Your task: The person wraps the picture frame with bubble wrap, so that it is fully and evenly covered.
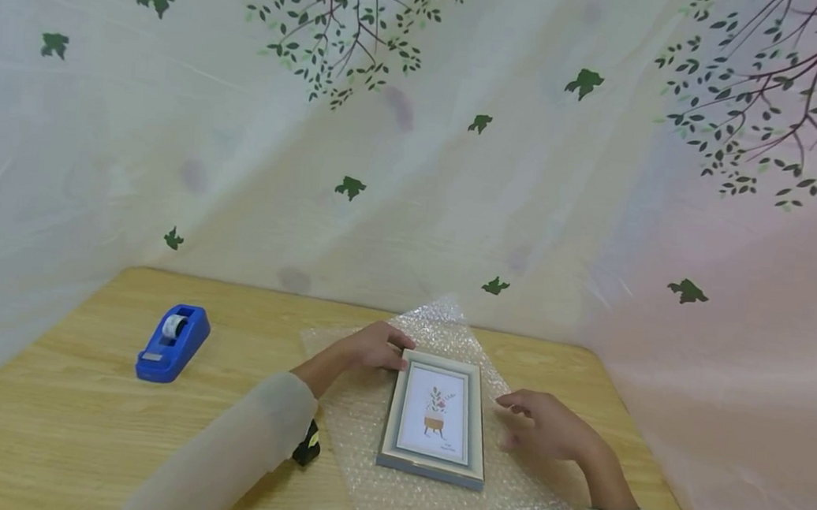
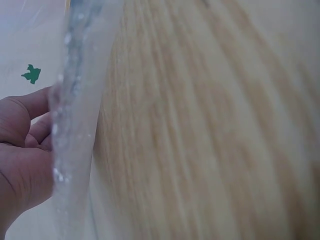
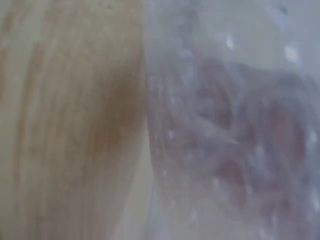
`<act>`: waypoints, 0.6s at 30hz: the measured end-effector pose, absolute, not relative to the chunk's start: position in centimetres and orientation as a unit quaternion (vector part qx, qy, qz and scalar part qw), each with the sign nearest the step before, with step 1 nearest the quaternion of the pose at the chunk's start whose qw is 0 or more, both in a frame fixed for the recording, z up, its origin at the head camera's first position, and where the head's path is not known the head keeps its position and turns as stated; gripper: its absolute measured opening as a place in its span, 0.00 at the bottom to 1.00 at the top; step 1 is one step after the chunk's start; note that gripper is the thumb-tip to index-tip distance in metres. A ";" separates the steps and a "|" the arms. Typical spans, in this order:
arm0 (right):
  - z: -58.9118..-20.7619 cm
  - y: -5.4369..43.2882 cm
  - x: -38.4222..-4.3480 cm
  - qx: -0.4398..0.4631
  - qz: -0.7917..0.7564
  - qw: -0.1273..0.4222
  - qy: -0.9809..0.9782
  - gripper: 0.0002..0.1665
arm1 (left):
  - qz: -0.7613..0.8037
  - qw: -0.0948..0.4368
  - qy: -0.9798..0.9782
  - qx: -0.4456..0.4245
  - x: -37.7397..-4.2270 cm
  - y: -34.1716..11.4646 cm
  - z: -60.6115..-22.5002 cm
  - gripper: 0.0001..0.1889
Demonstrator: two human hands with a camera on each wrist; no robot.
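Observation:
A picture frame [image 1: 435,419] with a pale border lies face up on a sheet of bubble wrap [image 1: 367,442]. The print inside it shows a potted plant. At the frame's upper left corner is my left hand [image 1: 374,346], its fingertips right at the edge. In the left wrist view the bubble wrap [image 2: 75,125] partly hides the fingers of that hand [image 2: 25,145]. My right hand [image 1: 546,424] is over the wrap, a little right of the frame and apart from it, fingers loosely bent. Through blurred wrap [image 3: 230,135], the right wrist view shows it only dimly.
A blue tape dispenser [image 1: 173,343] with a roll of tape stands at the left of the wooden table [image 1: 254,331]. Behind the table hangs a pale sheet [image 1: 426,209] printed with leaves and branches. The wrap reaches the table's back edge.

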State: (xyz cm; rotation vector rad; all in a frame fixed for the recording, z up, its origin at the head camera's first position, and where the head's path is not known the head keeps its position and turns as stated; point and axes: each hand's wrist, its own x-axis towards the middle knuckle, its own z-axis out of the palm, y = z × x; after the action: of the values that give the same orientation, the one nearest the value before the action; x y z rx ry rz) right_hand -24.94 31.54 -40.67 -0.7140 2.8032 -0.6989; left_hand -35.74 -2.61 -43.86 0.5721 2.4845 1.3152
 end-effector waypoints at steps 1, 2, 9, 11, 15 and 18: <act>-40.5 31.8 -24.9 -0.237 -0.237 0.085 0.938 0.32 | 0.456 0.135 0.857 0.198 -35.7 -2.6 -43.9 0.19; -40.3 32.0 -24.9 -0.240 -0.241 0.088 0.936 0.32 | 0.461 0.136 0.855 0.196 -35.7 -2.6 -43.8 0.19; -39.1 34.1 -24.8 -0.241 -0.257 0.108 0.930 0.34 | 0.461 0.134 0.855 0.194 -35.7 -2.5 -44.0 0.18; -38.8 34.9 -24.8 -0.244 -0.265 0.117 0.925 0.35 | 0.459 0.132 0.857 0.194 -35.8 -2.5 -44.1 0.18; -38.4 36.4 -24.8 -0.237 -0.274 0.143 0.921 0.36 | 0.462 0.124 0.855 0.198 -35.8 -2.6 -44.3 0.19; -38.4 37.6 -24.9 -0.225 -0.295 0.173 0.912 0.36 | 0.466 0.120 0.853 0.204 -35.9 -2.6 -44.3 0.19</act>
State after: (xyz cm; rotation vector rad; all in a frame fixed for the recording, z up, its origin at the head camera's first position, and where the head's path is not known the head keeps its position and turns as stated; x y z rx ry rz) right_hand -24.90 37.64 -38.42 -0.6376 2.5874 -0.8373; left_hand -35.89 -2.61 -44.27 0.5958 2.4916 1.3614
